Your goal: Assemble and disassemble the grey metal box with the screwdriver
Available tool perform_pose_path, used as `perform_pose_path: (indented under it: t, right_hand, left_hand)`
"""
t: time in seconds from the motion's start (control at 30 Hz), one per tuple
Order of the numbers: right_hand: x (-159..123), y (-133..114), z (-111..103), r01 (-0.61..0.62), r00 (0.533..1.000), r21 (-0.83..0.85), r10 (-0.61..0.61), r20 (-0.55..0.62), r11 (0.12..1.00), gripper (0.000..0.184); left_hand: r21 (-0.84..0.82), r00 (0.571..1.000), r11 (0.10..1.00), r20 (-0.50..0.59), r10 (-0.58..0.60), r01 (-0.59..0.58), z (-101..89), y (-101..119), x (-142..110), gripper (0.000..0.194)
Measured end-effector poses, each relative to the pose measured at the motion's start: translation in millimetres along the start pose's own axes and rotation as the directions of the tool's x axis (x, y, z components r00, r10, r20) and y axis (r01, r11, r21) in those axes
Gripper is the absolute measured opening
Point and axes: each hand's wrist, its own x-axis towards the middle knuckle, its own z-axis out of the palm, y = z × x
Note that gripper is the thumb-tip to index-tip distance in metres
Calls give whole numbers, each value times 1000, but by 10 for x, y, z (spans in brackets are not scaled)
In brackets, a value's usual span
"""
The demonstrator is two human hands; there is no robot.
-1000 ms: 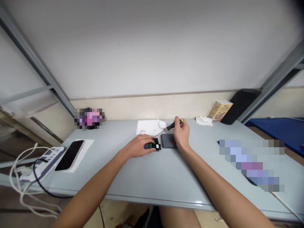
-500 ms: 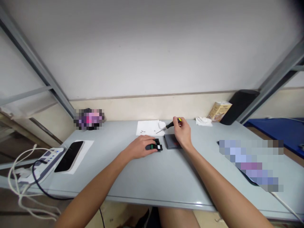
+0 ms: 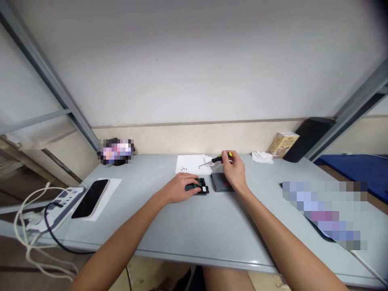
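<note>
A screwdriver (image 3: pixel 218 159) with a black-and-yellow handle is gripped in my right hand (image 3: pixel 234 169). Its thin shaft points left and down, the tip at a small dark speck, perhaps a screw, on the white paper (image 3: pixel 185 161). Several more specks lie near the paper's lower left. My left hand (image 3: pixel 180 187) is closed over a small black electronic device (image 3: pixel 205 189) with a green circuit board showing; part of it is hidden under the fingers. Just right of that, partly behind my right wrist, sits a flat dark grey box (image 3: pixel 220 182).
On the left lie a phone (image 3: pixel 91 199) on white paper and a power strip (image 3: pixel 57 208) with tangled cables. A crumpled tissue (image 3: pixel 262 157), a beige carton (image 3: pixel 283 144) and a black cylinder (image 3: pixel 309 139) stand at the back right. A blurred flat object (image 3: pixel 321 214) lies on the right.
The view has shifted slightly, moving everything a little to the right. The screwdriver tip remains over the paper, and my left hand keeps its hold on the device.
</note>
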Motion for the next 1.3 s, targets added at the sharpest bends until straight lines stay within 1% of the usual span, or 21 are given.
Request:
perform_pose_path:
  t: [0.13, 0.2, 0.27, 0.33, 0.43, 0.5, 0.57, 0.63, 0.7, 0.83, 0.93, 1.1, 1.2, 1.3]
  right_hand:
    - [4, -16, -11, -11, 1000, 0, 11, 3, 1000, 50]
    - [4, -21, -14, -11, 1000, -7, 11, 15, 1000, 50]
    - [4, -26, -18, -10, 1000, -17, 10, 22, 1000, 50]
    - [4, -36, -23, -9, 1000, -15, 10, 16, 1000, 50]
    - [5, -71, -26, -23, 1000, 50, 23, 9, 998, 51]
    - [-1, -107, -16, -48, 998, 134, 43, 40, 990, 51]
    - [-18, -144, 6, -71, 995, 208, 54, 87, 976, 52]
    - [-44, -172, 36, -77, 991, 246, 48, 123, 966, 52]
    - [-74, -182, 67, -81, 988, 262, 43, 149, 962, 53]
    - [-117, -157, 116, -97, 980, 285, 41, 197, 954, 53]
    - [-129, -132, 136, -86, 978, 267, 31, 204, 960, 53]
    - [-129, -139, 134, -90, 977, 264, 34, 211, 960, 52]
    - [-129, -159, 125, -90, 978, 272, 33, 205, 958, 52]
    - [-130, -169, 122, -95, 979, 283, 39, 198, 954, 52]
  left_hand:
    - [-78, 996, 996, -72, -54, 48, -20, -22, 11, 23]
    - [-122, 987, 991, -142, -80, 63, -28, -41, 28, 27]
    - [-148, 967, 986, -232, -104, 70, -31, -67, 47, 27]
    - [-149, 938, 985, -320, -135, 90, -27, -98, 62, 23]
    - [-142, 896, 974, -386, -218, 175, -10, -155, 70, 15]
    - [-139, 878, 960, -389, -280, 244, 8, -201, 67, 10]
    - [-133, 869, 945, -373, -326, 297, 26, -247, 60, 18]
    - [-130, 869, 936, -348, -351, 326, 36, -282, 53, 25]
    - [-135, 875, 933, -326, -359, 333, 35, -300, 48, 24]
    - [-127, 895, 944, -301, -328, 303, 8, -311, 44, 21]
    - [-108, 917, 960, -285, -280, 259, -26, -319, 41, 24]
    - [-44, 937, 972, -257, -235, 231, -81, -322, 39, 28]
    - [-36, 941, 975, -256, -220, 219, -90, -319, 40, 27]
    - [-51, 936, 978, -285, -209, 203, -80, -316, 43, 26]
